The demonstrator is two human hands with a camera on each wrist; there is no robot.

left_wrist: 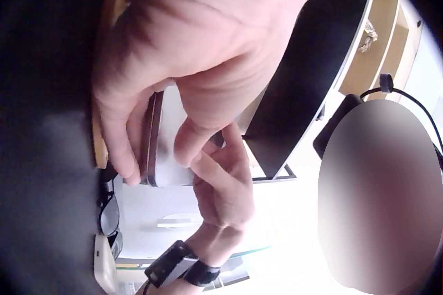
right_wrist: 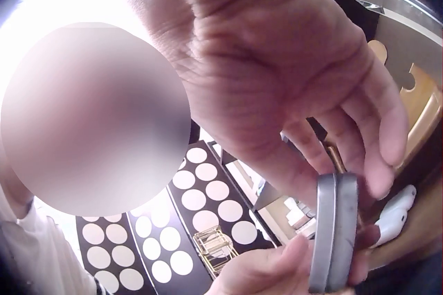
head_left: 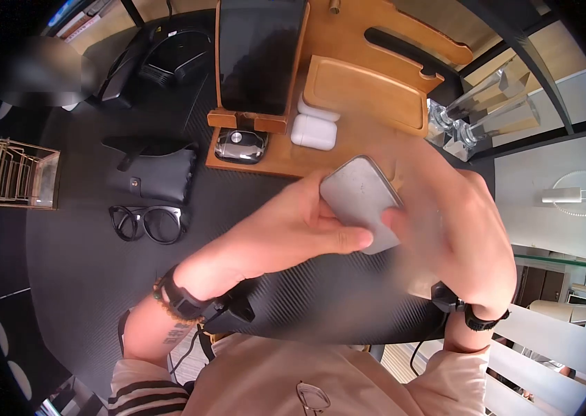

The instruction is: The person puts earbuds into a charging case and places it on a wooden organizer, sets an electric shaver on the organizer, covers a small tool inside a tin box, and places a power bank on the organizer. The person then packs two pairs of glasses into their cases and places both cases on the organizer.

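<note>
A flat grey case (head_left: pixel 357 197) with rounded corners is held up over the dark table, a seam running along its edge in the right wrist view. My left hand (head_left: pixel 293 225) grips its left side, thumb lying across the top face and fingers underneath. At the other end my right hand (head_left: pixel 456 208) pinches it, with the thumb on the top face. The left wrist view shows both thumbs close together on the case (left_wrist: pixel 172 136). Beyond the hands sits a white earbud case (head_left: pixel 314 132) on a wooden stand (head_left: pixel 276 163).
A dark-screened device (head_left: pixel 261 55) leans on the stand above a car key fob (head_left: pixel 241 145). Beside it lies a wooden tray (head_left: pixel 369 90). Black-framed glasses (head_left: pixel 147 223), a black leather pouch (head_left: pixel 158 173) and a wire rack (head_left: pixel 22 173) occupy the left. Crystal pieces (head_left: pixel 484 125) stand at right.
</note>
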